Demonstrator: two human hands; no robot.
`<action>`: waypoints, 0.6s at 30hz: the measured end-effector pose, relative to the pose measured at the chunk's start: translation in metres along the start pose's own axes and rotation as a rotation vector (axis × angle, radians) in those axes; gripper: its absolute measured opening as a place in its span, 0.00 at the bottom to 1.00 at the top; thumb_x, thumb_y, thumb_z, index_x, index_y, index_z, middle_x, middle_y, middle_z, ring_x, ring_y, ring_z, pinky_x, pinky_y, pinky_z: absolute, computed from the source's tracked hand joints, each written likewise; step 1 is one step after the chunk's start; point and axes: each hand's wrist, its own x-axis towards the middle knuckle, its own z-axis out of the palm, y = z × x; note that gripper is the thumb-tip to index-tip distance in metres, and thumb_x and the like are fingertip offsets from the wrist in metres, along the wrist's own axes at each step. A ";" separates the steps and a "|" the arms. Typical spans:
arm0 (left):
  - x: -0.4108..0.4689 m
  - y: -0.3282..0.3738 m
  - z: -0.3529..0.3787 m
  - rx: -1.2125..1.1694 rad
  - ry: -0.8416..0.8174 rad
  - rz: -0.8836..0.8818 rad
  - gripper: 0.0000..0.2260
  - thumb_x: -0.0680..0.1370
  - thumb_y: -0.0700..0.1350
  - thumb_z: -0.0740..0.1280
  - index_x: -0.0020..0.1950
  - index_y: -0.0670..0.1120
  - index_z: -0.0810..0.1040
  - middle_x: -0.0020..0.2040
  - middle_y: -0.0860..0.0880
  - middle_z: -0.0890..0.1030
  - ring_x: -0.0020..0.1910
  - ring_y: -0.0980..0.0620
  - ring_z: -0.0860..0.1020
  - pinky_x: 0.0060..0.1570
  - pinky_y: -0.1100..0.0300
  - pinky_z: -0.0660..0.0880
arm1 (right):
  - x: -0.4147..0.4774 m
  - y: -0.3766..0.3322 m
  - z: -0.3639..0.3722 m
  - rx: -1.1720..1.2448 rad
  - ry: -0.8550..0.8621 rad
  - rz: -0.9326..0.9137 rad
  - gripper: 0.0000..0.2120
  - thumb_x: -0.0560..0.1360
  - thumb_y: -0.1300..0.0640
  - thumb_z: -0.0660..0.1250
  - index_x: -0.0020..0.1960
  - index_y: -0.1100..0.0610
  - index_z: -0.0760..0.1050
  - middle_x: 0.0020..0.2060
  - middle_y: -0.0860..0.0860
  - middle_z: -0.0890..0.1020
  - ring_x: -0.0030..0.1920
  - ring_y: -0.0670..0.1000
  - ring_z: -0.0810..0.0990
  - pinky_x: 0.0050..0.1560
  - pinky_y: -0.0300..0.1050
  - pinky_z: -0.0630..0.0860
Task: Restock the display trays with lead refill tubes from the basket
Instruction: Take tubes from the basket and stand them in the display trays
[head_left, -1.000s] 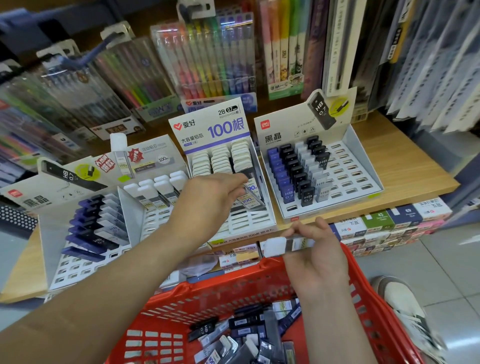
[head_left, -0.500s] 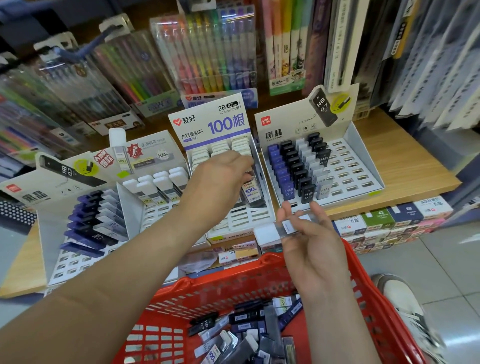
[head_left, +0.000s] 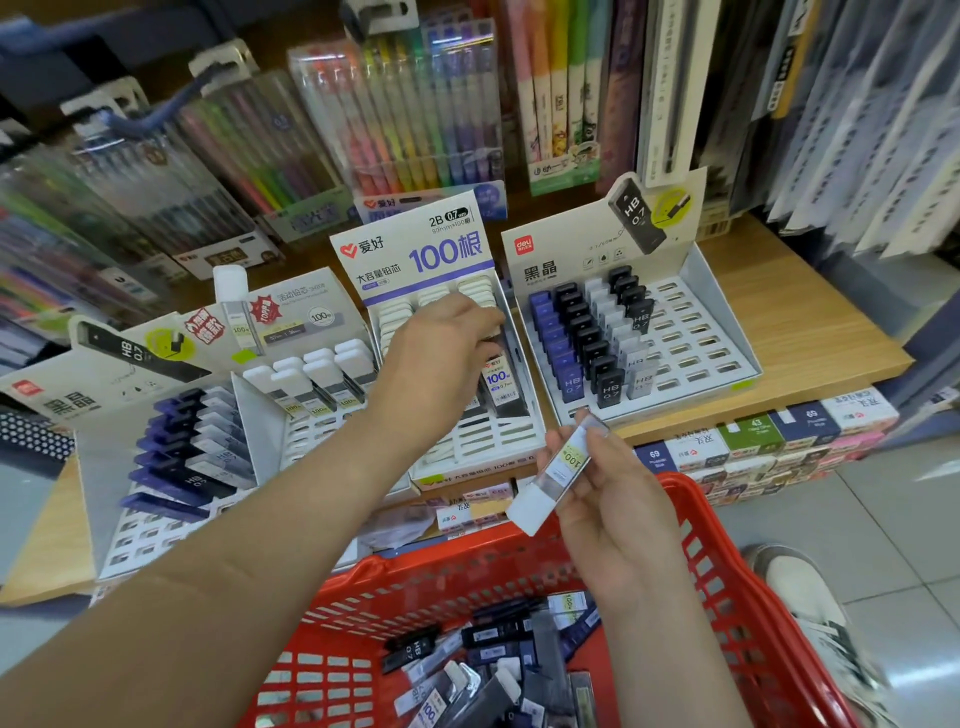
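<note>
Along the wooden shelf (head_left: 779, 322), past a "HB 0.7" tray (head_left: 156, 525), the outstretched left hand (head_left: 441, 353) curls over a standing "100" tube (head_left: 497, 379) in the "2B 0.7 100根" display tray (head_left: 488, 441); I cannot tell whether it grips the tube. Above the red basket (head_left: 737, 597), the right hand (head_left: 613, 499) pinches a tilted, white-capped lead refill tube (head_left: 561, 467) marked "100".

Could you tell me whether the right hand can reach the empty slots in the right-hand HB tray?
Probably yes: the right hand hovers in front of the HB tray with nothing between them, and the left hand is over the middle tray, out of the way. The right hand holds a white-capped tube, though.
</note>
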 end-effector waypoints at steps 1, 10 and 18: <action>-0.001 0.000 0.001 0.019 0.011 0.000 0.12 0.73 0.38 0.72 0.55 0.42 0.81 0.50 0.42 0.79 0.49 0.40 0.77 0.49 0.48 0.77 | -0.001 -0.001 0.000 -0.009 -0.011 -0.007 0.10 0.80 0.60 0.63 0.58 0.59 0.79 0.46 0.56 0.82 0.41 0.49 0.83 0.43 0.44 0.81; -0.006 0.013 -0.036 -0.555 -0.399 -0.417 0.07 0.77 0.49 0.67 0.53 0.51 0.82 0.42 0.51 0.83 0.40 0.57 0.78 0.45 0.58 0.75 | -0.006 -0.012 0.009 0.063 0.002 -0.097 0.08 0.77 0.65 0.66 0.56 0.60 0.78 0.43 0.53 0.84 0.40 0.47 0.83 0.42 0.37 0.80; -0.033 0.006 -0.054 -1.020 -0.333 -0.612 0.11 0.74 0.35 0.69 0.55 0.46 0.80 0.45 0.45 0.84 0.42 0.48 0.83 0.45 0.60 0.80 | -0.012 -0.006 0.015 -0.112 -0.086 -0.062 0.10 0.75 0.68 0.67 0.56 0.63 0.76 0.47 0.61 0.85 0.43 0.53 0.86 0.38 0.39 0.82</action>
